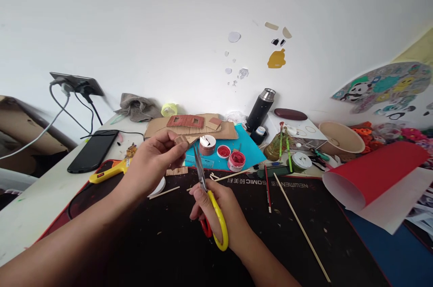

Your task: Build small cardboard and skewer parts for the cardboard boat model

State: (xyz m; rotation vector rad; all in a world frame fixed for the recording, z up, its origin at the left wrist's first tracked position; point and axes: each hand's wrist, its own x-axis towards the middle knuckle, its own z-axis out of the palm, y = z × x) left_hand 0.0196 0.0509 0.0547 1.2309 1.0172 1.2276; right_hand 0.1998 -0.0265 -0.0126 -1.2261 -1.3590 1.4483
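Between the thumb and fingers of my left hand (157, 156) is a small piece of brown cardboard (182, 141). My right hand (219, 210) grips a pair of scissors (200, 172) with red and yellow handles. The blades point up and away, their tips just right of the cardboard piece and near it; whether they touch is too small to tell. Beyond the hands, a red-painted cardboard piece (185, 121) with square holes rests on plain cardboard (228, 131). Open red paint pots (236, 161) stand on a blue sheet (248, 147).
A yellow glue gun (107, 173) and black phone (92, 152) lie at left. Thin sticks (301, 226) and a red pencil (268, 190) lie on the black mat (162, 242). A black flask (260, 110) and rolled red sheet (379, 174) are at the back and right.
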